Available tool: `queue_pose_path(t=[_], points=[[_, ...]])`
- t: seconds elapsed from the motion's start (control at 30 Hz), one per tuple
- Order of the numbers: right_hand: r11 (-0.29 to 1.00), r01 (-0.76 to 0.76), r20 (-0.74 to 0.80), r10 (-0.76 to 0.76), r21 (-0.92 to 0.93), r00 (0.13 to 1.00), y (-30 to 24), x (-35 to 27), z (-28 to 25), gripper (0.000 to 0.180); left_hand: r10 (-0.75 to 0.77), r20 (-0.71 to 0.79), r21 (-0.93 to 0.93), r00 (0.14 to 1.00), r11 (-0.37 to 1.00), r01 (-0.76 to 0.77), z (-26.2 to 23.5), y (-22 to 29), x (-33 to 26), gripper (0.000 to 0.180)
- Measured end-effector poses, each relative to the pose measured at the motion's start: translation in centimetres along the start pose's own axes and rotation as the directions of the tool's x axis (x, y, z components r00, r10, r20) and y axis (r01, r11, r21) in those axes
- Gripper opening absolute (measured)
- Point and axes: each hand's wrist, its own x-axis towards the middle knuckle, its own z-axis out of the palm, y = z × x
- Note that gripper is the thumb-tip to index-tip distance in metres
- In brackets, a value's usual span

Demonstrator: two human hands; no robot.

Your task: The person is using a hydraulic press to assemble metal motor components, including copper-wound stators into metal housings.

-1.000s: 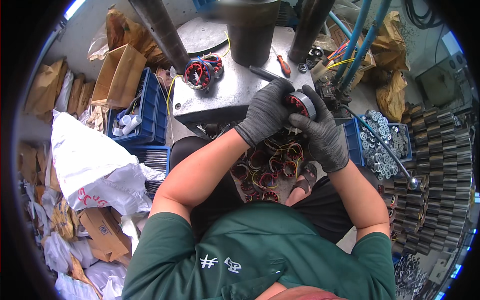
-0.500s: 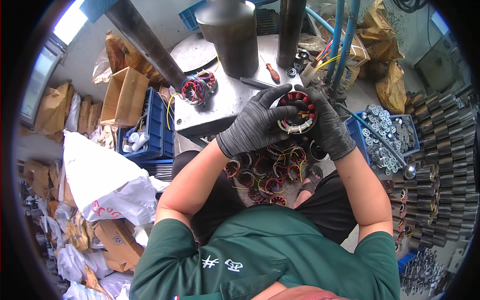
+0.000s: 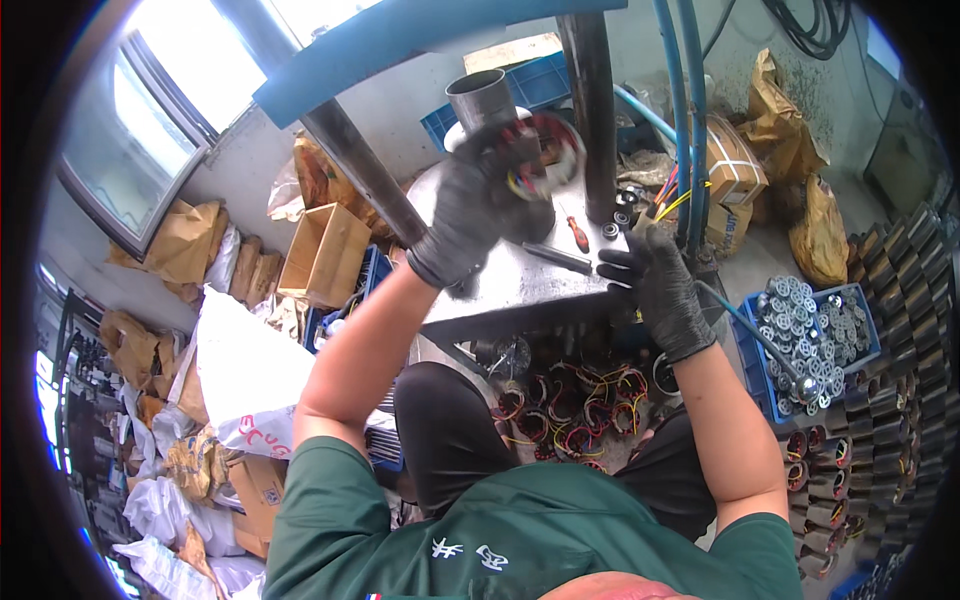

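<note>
In the head view, our gloved left hand point(image 3: 466, 218) is raised over the metal table point(image 3: 480, 296), its fingers clamped around a wound ring point(image 3: 553, 160) with red coils. Hand and ring are blurred, so we cannot tell exactly how the fingertips sit. The ring is in front of the upright steel cylinder point(image 3: 480, 98), below the blue beam point(image 3: 430, 45); whether ring and cylinder touch, we cannot make out. Our gloved right hand point(image 3: 660, 290) is at the table's right edge, fingers apart and pointing left, near the end of a dark bar point(image 3: 558, 258). Beyond the bar lies a screwdriver point(image 3: 577, 236) with an orange-red handle. Below the table, between our knees, we see more wound rings point(image 3: 598, 415) with coloured wires. To the right, a blue crate point(image 3: 752, 362) holds grey metal discs point(image 3: 797, 325).
</note>
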Motion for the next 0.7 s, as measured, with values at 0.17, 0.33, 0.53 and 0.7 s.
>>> queue_pose_path(t=[0.17,0.33,0.53,0.7], points=[[0.991,-0.088,0.130,0.075,0.096,0.989,1.2,-1.0,0.5,0.044,0.546,0.271,0.863,0.793,0.226,-0.451,-5.2,4.0,8.7,0.044],[1.000,0.017,0.247,-0.018,0.006,0.969,1.6,-2.0,0.6,0.045,0.168,-0.014,0.874,0.986,0.481,-0.070,-8.3,5.4,14.2,0.052],[0.999,0.045,0.296,-0.037,-0.021,0.954,1.9,-2.1,-0.3,0.045,0.077,-0.020,0.859,0.997,0.511,-0.022,-9.5,3.4,16.7,0.073],[0.997,0.049,0.336,-0.026,-0.060,0.942,1.8,-2.3,-0.3,0.042,0.044,-0.051,0.974,0.998,0.221,0.040,-9.6,3.8,16.0,0.066]])
